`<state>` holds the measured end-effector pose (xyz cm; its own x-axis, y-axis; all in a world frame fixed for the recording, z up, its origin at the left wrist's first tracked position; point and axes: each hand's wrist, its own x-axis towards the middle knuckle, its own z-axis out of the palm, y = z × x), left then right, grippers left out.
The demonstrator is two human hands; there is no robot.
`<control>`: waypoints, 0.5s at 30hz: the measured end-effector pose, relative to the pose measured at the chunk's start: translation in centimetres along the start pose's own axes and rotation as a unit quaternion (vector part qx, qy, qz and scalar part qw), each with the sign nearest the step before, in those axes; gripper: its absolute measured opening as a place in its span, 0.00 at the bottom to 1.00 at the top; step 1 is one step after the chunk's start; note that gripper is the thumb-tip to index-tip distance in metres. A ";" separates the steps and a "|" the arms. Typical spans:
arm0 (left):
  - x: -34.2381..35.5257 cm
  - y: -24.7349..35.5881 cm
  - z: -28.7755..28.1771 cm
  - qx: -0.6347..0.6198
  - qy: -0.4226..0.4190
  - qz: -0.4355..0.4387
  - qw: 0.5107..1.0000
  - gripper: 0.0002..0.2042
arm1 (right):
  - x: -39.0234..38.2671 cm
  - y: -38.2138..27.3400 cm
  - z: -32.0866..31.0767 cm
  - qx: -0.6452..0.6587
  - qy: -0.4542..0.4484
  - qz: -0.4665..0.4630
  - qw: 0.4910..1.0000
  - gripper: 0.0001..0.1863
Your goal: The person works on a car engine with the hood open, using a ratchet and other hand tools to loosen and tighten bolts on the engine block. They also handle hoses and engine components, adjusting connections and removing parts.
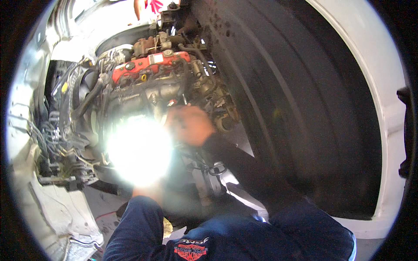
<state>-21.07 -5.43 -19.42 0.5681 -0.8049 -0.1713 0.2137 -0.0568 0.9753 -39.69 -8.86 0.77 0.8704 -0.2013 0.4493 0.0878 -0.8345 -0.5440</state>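
Note:
A lit lamp point(139, 150) throws a glare so strong that its shape is lost. It sits at the end of my left wrist, and my left hand point(149, 191) appears to hold it; the fingers vanish in the light. My right hand point(190, 125) is blurred and looks closed, with its knuckles up, at the near side of the engine point(165, 89). A short, thin, bright rod point(184, 99) stands just above it; whether the hand grips it I cannot make out. Beyond lies the red engine cover point(146, 65) with a dark filler cap point(130, 66) and a yellow ring-shaped dipstick handle point(144, 78).
To the right rises a large dark ribbed panel point(300, 100) with a white frame point(383, 113). Hoses and wiring point(52, 135) crowd the left side. White bodywork point(61, 213) borders the lower left. Part of another person point(141, 8) shows at the top.

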 end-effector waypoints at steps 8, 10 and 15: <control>-2.9 2.4 1.1 0.084 0.060 -0.032 0.994 0.25 | -4.0 3.9 -5.1 0.150 -0.033 0.384 0.910 0.26; -3.0 2.5 0.3 0.165 -0.006 0.059 0.985 0.23 | -1.4 0.0 -1.2 -0.019 -0.013 0.101 0.995 0.26; -2.1 1.0 -0.2 0.073 0.037 -0.011 0.997 0.20 | 1.5 -4.0 -0.6 -0.080 -0.110 0.070 0.988 0.20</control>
<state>-21.91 -3.68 -18.07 0.6233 -0.7569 -0.1965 0.1119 -0.1624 0.9804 -39.03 -6.16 4.04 0.9547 -0.2179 0.2028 -0.1024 -0.8801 -0.4636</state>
